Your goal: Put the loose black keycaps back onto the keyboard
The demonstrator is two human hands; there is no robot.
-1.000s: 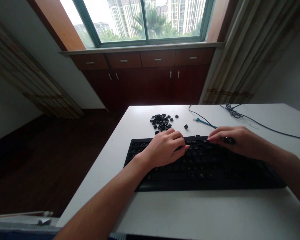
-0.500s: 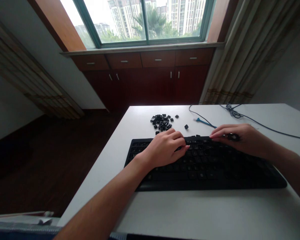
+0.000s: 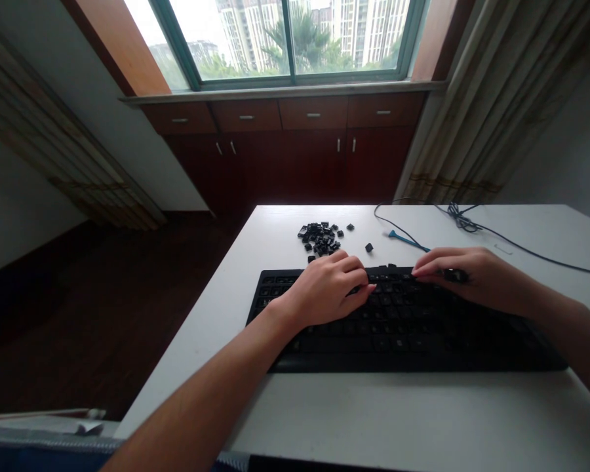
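A black keyboard (image 3: pixel 373 362) lies across the white table, with bare key sockets showing in places. Over its upper left-middle rows rests my left hand (image 3: pixel 332 285), fingers curled and thumb drawn in close to them; whatever sits beneath the fingertips is hidden. My right hand (image 3: pixel 459 272) is closed in a pinch at the keyboard's top edge, right of the middle. A small shiny dark object (image 3: pixel 455 275) shows between its fingers and palm, its kind unclear. Behind my left hand lies a heap of loose black keycaps (image 3: pixel 322 237).
A single keycap (image 3: pixel 369 248) lies apart from the heap. Behind the keyboard is a thin blue tool (image 3: pixel 407 240), its near end close to my right hand. A black cable (image 3: pixel 465 221), partly bundled, runs along the table's far right. Cabinets (image 3: pixel 295 164) stand beyond.
The whole view has shifted slightly. Both hands keep nearly the same places on the keyboard, and the keycaps lie as before.
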